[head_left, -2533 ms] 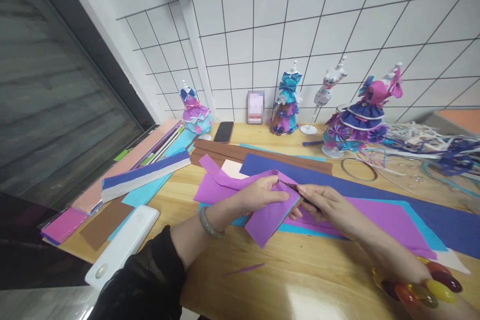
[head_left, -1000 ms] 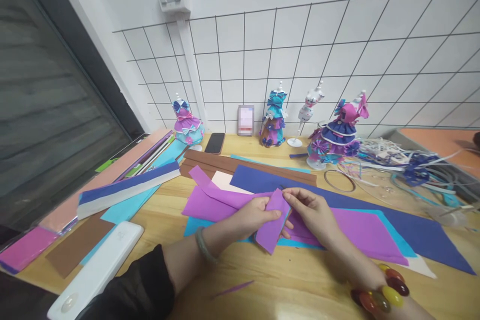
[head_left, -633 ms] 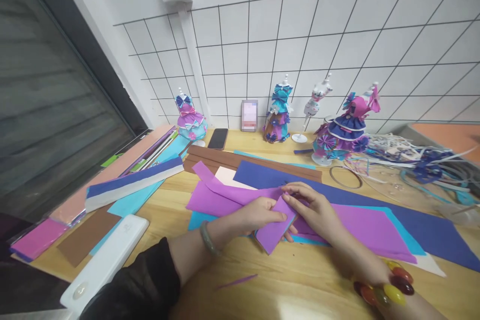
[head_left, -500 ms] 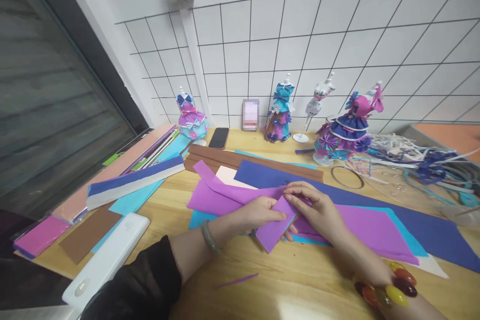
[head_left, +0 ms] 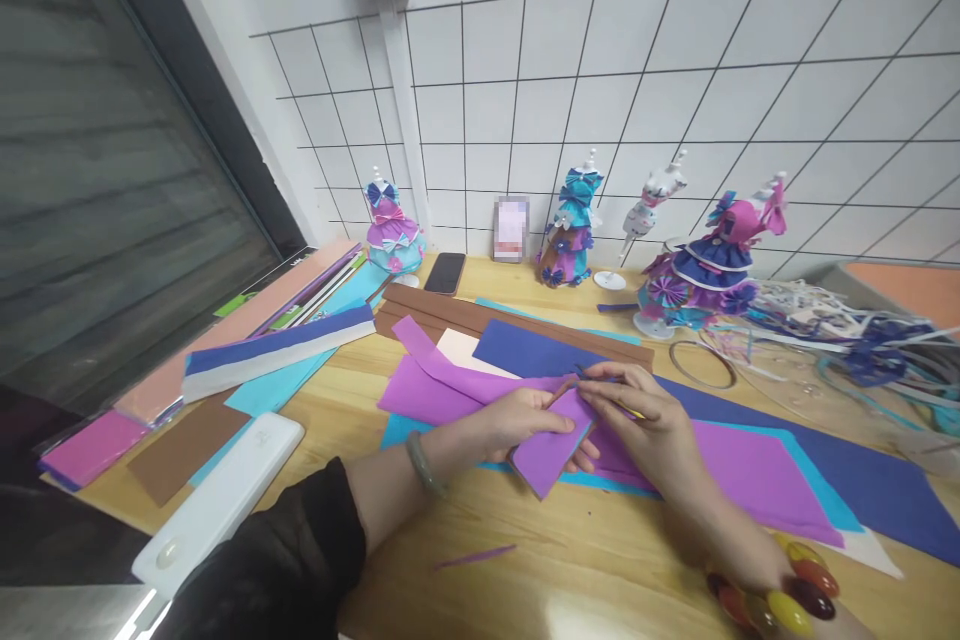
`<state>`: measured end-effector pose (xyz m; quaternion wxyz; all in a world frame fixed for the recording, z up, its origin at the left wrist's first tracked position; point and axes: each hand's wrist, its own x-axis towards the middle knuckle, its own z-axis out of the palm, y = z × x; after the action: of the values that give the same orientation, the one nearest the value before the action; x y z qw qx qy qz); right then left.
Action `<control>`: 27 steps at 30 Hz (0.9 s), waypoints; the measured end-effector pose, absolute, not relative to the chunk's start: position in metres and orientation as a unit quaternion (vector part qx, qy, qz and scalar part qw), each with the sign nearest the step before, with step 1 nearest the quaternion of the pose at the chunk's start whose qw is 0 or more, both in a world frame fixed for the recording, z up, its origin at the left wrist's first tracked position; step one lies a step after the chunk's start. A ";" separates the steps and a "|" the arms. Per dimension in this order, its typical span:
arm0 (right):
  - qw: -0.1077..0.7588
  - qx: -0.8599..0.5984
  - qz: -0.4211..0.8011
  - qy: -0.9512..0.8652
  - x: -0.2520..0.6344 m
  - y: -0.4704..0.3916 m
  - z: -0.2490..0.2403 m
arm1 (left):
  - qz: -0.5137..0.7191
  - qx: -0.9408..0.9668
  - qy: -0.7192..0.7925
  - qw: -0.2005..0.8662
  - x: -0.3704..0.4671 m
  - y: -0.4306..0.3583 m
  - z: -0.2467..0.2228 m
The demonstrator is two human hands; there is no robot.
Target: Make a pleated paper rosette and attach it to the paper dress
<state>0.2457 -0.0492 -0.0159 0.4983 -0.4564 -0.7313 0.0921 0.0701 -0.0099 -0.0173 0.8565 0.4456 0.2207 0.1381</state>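
Purple craft-sheet piece (head_left: 547, 460) held over tabletop (head_left: 600, 580); left hand (head_left: 525, 427) pinches it, thumb above, fingers below. Right hand (head_left: 660, 435) curls its fingers at the upper corner; grip unclear. Likely light, soft, creasable: hold flat, mid-edge.

I have room over the near tabletop (head_left: 600, 575), past a thin purple scrap (head_left: 476, 556); the held purple piece (head_left: 549, 462) blocks the middle, a dressed mannequin (head_left: 712, 265) and tangled strips (head_left: 832, 315) the back right.

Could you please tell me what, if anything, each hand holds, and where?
The left hand holds the purple piece by its left side, thumb on top; what the right hand grips is unclear.
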 end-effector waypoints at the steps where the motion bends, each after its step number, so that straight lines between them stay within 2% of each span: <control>1: 0.496 -0.452 0.095 -0.735 0.245 -0.050 -0.015 | 0.136 0.451 0.218 0.855 0.070 -0.010 -0.017; 11: 0.485 -0.424 0.049 -0.763 0.245 -0.051 -0.008 | 0.180 0.410 0.223 0.866 0.071 -0.004 -0.021; 18: 0.419 -0.450 0.094 -0.783 0.241 -0.052 -0.011 | 0.205 0.425 0.211 0.856 0.073 -0.003 -0.025; 27: 0.390 -0.462 0.016 -0.796 0.243 -0.049 -0.019 | 0.189 0.451 0.188 0.852 0.073 -0.006 -0.027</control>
<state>0.2429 -0.0486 -0.0187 0.3898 -0.4624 -0.7962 0.0162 0.0728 -0.0057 -0.0269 0.8520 0.4508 0.1882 0.1885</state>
